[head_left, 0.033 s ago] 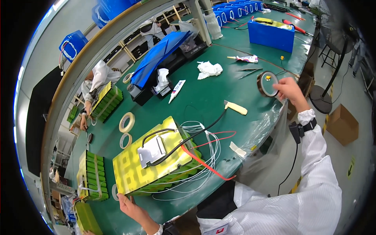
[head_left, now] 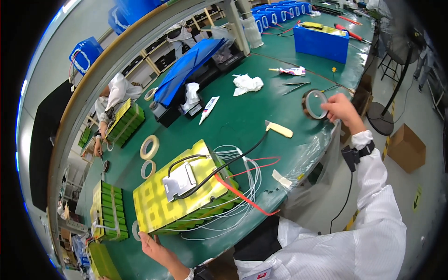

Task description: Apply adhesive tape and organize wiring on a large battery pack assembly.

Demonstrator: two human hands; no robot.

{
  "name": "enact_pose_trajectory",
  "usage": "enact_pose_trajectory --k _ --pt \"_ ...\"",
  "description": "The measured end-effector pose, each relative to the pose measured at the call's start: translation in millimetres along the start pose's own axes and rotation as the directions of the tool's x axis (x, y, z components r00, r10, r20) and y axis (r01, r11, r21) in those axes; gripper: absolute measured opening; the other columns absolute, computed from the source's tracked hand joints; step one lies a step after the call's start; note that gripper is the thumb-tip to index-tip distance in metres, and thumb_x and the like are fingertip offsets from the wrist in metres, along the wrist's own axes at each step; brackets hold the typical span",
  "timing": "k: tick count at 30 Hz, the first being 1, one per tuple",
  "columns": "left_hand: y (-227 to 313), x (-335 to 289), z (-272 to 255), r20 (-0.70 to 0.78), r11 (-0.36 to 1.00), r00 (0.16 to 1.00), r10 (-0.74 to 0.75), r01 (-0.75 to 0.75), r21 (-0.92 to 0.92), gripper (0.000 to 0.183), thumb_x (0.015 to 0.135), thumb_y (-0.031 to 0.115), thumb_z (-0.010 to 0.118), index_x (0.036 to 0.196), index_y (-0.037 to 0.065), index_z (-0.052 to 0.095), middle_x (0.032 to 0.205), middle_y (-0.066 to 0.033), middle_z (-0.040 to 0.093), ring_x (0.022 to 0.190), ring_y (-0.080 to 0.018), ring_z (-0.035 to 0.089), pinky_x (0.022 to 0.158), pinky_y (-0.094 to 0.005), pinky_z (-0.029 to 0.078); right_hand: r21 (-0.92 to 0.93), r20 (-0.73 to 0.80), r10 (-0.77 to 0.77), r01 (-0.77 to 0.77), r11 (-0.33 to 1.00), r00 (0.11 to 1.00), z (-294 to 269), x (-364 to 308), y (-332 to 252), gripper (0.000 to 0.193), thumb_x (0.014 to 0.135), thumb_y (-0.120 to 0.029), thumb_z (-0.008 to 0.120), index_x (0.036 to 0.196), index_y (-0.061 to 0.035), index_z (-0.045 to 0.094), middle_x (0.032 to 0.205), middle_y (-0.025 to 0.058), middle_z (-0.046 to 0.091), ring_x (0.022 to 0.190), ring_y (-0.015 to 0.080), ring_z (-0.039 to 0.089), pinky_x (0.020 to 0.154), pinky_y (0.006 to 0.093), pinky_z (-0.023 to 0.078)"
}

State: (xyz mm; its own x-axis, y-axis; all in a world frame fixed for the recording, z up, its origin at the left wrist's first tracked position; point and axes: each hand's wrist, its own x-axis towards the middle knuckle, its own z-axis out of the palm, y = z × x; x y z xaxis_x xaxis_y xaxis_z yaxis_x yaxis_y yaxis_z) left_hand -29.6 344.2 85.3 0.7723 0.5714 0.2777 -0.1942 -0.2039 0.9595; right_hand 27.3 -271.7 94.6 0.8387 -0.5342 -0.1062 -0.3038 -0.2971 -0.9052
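In my right hand, fingers closed on its near side, is a roll of brown tape held over the table's right edge. My left hand grips the near left corner of a battery pack with green cells and a yellow top sheet. On that sheet lies a silver-grey plate with black cables. Loose white wires, a red sleeved lead and a thin red wire trail from the pack's right side. A cream-wrapped cable end rests beyond it.
Masking tape rolls lie behind the pack. Tubes, crumpled tissue, tweezers and a blue battery sit farther back. Another person handles a green pack at the far left. Other packs stand left.
The tape roll in my right hand has shifted slightly left and nearer, and turned a little. My left hand stays at the pack's corner.
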Motion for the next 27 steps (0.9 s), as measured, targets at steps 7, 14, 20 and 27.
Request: enact_pose_trajectory --k 7,14,20,27 --pt "17.4 -5.3 -12.4 -0.059 0.956 0.988 0.14 -0.119 0.268 0.037 0.1 0.021 0.049 0.109 -0.014 0.06 0.118 -0.0242 0.057 0.102 -0.0329 0.055 0.095 -0.0401 0.042 -0.216 0.055 0.011 0.001 0.976 0.998 27.2 3.0 -18.8 0.02 0.073 -0.009 0.066 0.071 0.0103 0.064 0.064 0.0173 0.067 0.056 0.022 0.069 0.052 0.0327 0.058" --pt "-33.0 13.7 -30.4 -0.096 0.938 0.961 0.258 -0.225 0.263 0.029 0.095 0.023 0.062 0.11 -0.002 0.063 0.109 -0.0186 0.061 0.095 -0.0269 0.056 0.085 -0.0377 0.047 -0.341 -0.047 -0.06 0.041 0.939 0.997 14.4 -25.3 -30.6 0.015 0.07 0.001 0.054 0.071 0.0133 0.062 0.059 0.0215 0.064 0.053 0.0267 0.068 0.052 0.0357 0.058" --pt "14.2 -10.2 6.2 0.072 0.96 0.978 0.196 -0.207 0.188 0.035 0.098 0.019 0.056 0.121 -0.007 0.06 0.116 -0.022 0.061 0.099 -0.0264 0.057 0.09 -0.0365 0.045 -0.683 -0.18 -0.344 0.135 0.717 0.922 31.7 -19.8 -35.3 0.022 0.072 -0.018 0.062 0.08 0.0005 0.07 0.072 0.0231 0.067 0.076 0.0377 0.069 0.075 0.046 0.055" --pt "34.3 -17.1 -3.4 0.222 0.979 0.963 0.15 -0.175 0.102 0.043 0.099 0.018 0.052 0.133 -0.008 0.05 0.125 -0.0138 0.059 0.114 -0.0178 0.053 0.1 -0.0293 0.039 -0.303 0.365 -0.64 0.736 0.605 0.676 79.7 -87.8 -117.7 0.023 0.08 -0.022 0.067 0.088 -0.0006 0.067 0.074 0.0132 0.068 0.065 0.0248 0.066 0.062 0.0354 0.052"
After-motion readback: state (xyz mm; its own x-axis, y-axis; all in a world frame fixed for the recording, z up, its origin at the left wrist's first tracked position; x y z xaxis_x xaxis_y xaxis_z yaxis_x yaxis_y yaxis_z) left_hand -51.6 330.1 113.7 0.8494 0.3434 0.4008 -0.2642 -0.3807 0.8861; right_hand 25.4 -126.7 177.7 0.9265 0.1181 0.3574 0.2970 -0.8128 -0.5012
